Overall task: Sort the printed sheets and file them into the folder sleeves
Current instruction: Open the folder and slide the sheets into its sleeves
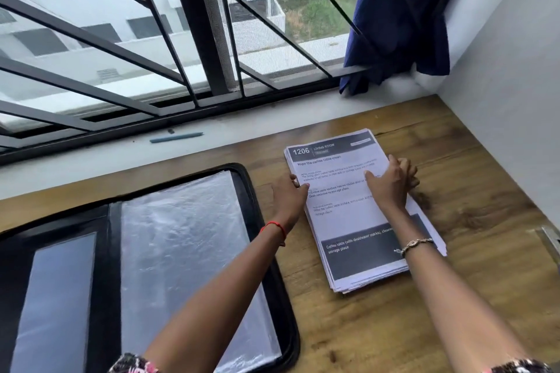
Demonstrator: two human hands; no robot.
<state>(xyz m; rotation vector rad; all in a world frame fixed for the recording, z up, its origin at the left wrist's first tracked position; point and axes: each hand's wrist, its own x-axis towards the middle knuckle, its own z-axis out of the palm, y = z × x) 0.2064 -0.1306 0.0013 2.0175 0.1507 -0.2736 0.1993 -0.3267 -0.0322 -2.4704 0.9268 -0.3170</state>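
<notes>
L hand [289, 194], R hand [389, 182] hold sheet stack [348, 221] btwn them.

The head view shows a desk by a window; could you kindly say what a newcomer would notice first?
The left hand and right hand hold the stack of printed sheets on the wooden desk, right of centre. An open black folder with clear sleeves lies at left.

The table [424, 327] is wood with a clear grain and a smooth finish. The stack of sheets [348, 221] is matt white paper. The folder [266, 251] has a black edge, and its sleeves [181, 251] are clear, glossy, wrinkled plastic. The window bars [209, 24] are dark matt metal. The curtain [400, 18] is blue cloth.
</notes>
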